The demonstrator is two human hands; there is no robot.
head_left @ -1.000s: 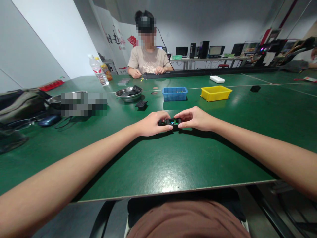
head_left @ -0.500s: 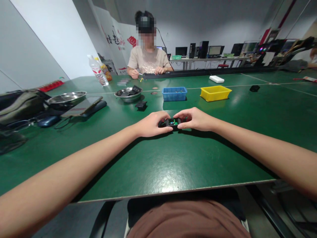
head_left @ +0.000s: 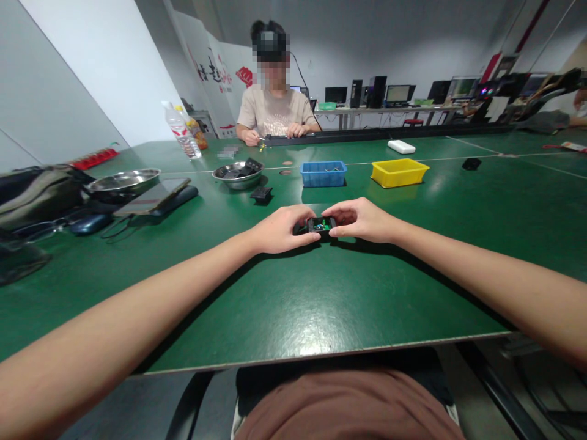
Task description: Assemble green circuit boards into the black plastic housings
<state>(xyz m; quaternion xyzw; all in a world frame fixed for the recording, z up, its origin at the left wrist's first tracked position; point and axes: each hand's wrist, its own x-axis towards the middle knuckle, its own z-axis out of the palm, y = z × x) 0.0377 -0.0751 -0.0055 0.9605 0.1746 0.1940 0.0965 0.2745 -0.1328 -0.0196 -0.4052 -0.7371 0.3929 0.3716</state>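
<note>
A small black box-shaped part [head_left: 320, 226] with green and blue bits inside rests on the green table [head_left: 321, 299]. My left hand [head_left: 279, 229] grips its left end with curled fingers. From the other side my right hand [head_left: 360, 220] pinches its right end. Both hands sit low, near the table's middle.
Beyond the hands lie a loose black part [head_left: 262, 194], a steel bowl of black parts [head_left: 238, 174], a blue bin [head_left: 323, 173] and a yellow bin [head_left: 398, 172]. At left are a second steel bowl [head_left: 123, 181], a phone [head_left: 153, 197] and a bag [head_left: 39, 192]. A person [head_left: 275, 104] works at the far side.
My hands and the black part have barely shifted; the part sits slightly more upright between my fingers. The other person's hands moved a little.
</note>
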